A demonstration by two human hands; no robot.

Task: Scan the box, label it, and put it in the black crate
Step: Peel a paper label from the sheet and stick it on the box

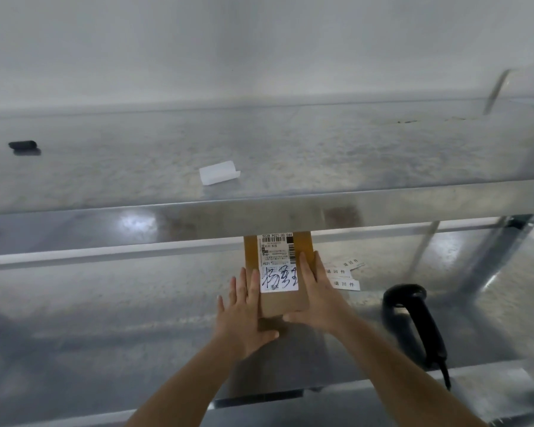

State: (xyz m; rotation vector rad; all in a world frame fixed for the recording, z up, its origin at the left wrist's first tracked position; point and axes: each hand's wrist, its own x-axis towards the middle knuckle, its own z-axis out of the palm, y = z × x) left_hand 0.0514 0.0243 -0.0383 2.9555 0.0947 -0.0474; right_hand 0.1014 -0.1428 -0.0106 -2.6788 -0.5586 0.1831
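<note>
A brown cardboard box [285,303] lies flat on the lower steel table surface, its far end tucked under the upper shelf. A white shipping label [278,261] with barcodes and black handwriting covers its top. My left hand [241,315] lies along the box's left edge, fingers spread, thumb under the near end. My right hand [316,298] presses the right edge, with the thumb on the near end. A black handheld barcode scanner [413,322] rests to the right. Small white printed stickers [344,277] lie just right of the box. No black crate is visible.
A steel upper shelf [290,208] spans the view above the box. On it lie a curled white backing paper [218,173] and a small black object [23,145] at far left. Shelf legs [426,241] stand at the right. The scanner's cable runs off the table's front edge.
</note>
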